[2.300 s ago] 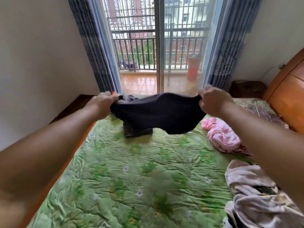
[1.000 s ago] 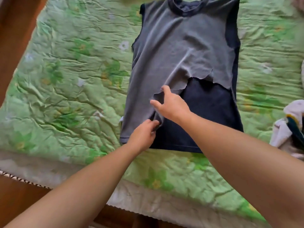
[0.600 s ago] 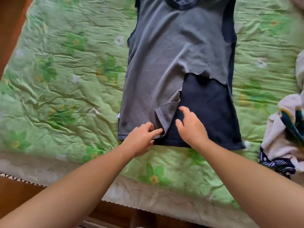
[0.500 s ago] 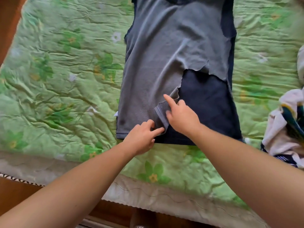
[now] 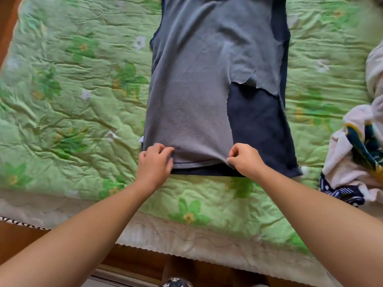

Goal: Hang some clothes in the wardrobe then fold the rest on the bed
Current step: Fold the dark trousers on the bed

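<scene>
We see no readable writing. A small white tag (image 5: 141, 139) pokes out of the side seam at 9 o'clock of the hem, its print too small to read.

The sleeveless shirt (image 5: 186, 100) lies flat on the green floral quilt (image 5: 72, 90), running from frame centre up to 12 o'clock, where its neck is cut off by the frame edge. The top layer is grey. From 3 to 5 o'clock of the shirt this layer ends in a ragged edge, and the dark navy layer (image 5: 259, 129) under it shows.

Both forearms come in from 6 o'clock, palms down, and reach the near hem. The left hand (image 5: 154, 162) sits at the hem's 7 o'clock corner, fingers curled over the grey edge and gripping it. The right hand (image 5: 245, 160) is at the hem's 5 o'clock end of the grey layer. Its thumb and fingertips pinch that edge, and the other fingers are tucked in. The grey hem sags slightly between the two hands, and the navy hem lies just below it.

A pile of clothes (image 5: 356, 158) in pale pink, teal and navy print sits on the quilt at 3 o'clock, apart from the shirt. The wooden bed frame (image 5: 12, 237) runs along 7 o'clock.
</scene>
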`<action>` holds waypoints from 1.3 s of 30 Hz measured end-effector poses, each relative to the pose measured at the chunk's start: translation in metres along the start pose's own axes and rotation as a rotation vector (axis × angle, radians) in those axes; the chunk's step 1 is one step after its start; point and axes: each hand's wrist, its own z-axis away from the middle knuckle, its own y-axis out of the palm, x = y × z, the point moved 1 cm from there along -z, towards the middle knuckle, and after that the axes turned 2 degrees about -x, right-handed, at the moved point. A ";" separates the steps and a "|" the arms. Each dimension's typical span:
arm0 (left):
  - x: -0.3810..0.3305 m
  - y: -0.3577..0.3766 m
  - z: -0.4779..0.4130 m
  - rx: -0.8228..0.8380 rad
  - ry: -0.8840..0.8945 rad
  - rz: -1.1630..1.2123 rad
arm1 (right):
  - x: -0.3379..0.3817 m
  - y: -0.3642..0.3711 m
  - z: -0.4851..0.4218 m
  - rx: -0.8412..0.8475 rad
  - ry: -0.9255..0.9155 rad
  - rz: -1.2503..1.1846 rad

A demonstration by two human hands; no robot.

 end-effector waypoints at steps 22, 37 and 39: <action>0.039 0.000 0.024 0.088 0.398 -0.332 | -0.027 0.019 0.027 -0.137 -0.320 0.368; 0.036 -0.017 0.005 0.029 0.349 -0.408 | -0.030 -0.006 0.029 -0.217 -0.667 0.915; 0.037 -0.031 -0.006 0.106 0.358 -0.392 | -0.015 -0.024 0.029 -0.154 -0.616 0.896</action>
